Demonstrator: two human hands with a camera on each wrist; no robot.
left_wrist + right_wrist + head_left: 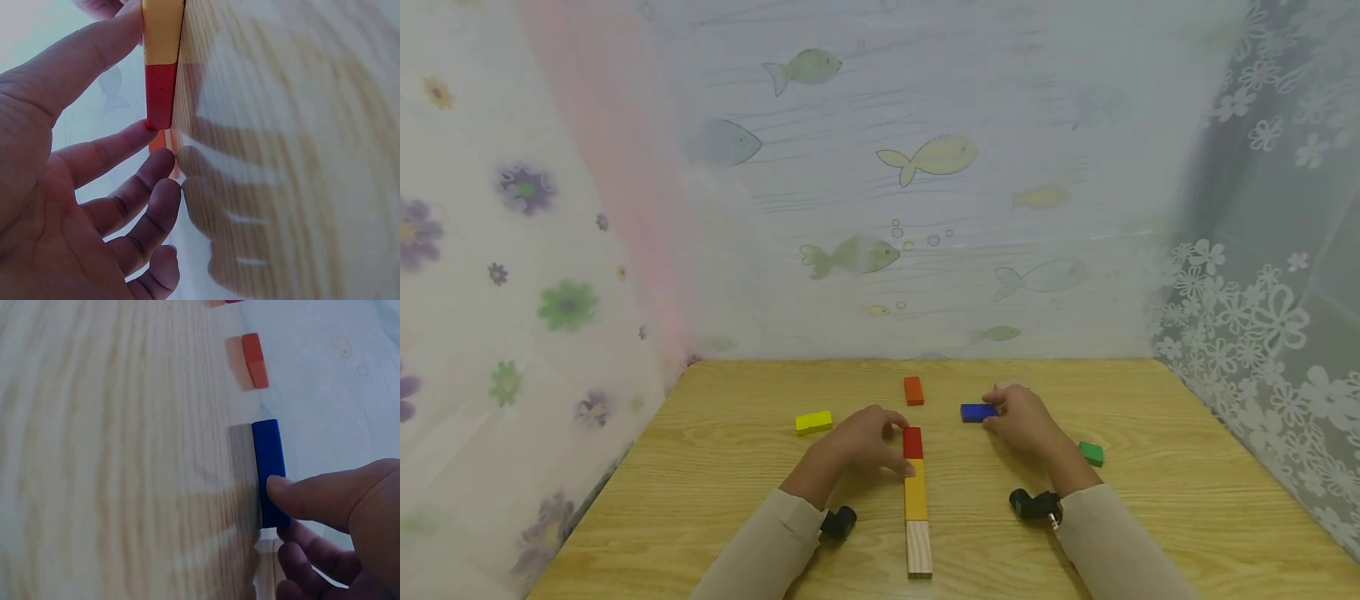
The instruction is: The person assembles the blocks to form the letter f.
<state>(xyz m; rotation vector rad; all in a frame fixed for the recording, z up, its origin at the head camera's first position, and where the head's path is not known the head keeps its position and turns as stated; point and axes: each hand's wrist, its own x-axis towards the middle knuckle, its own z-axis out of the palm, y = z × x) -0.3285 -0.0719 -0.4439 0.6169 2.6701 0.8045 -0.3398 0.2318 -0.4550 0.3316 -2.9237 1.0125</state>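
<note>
A red block [912,443], an orange-yellow block [915,492] and a plain wood block [918,548] lie end to end in a straight row. My left hand [868,442] is at the row's left: the thumb touches the orange-yellow block near the red one, and the index fingertip touches the red block's far end. Its other fingers curl loosely beside the table, as the left wrist view shows. Farther right, my right hand [1024,421] pinches the right end of a blue block [270,469] between thumb and fingers. The block lies low over the tabletop; contact underneath is unclear.
An orange block [913,391] lies beyond the row, a yellow block [813,422] to the left, and a green block [1092,453] right of the right wrist. A pale block [1009,386] shows partly behind the right hand. Patterned curtains [925,208] surround the wooden table [715,500].
</note>
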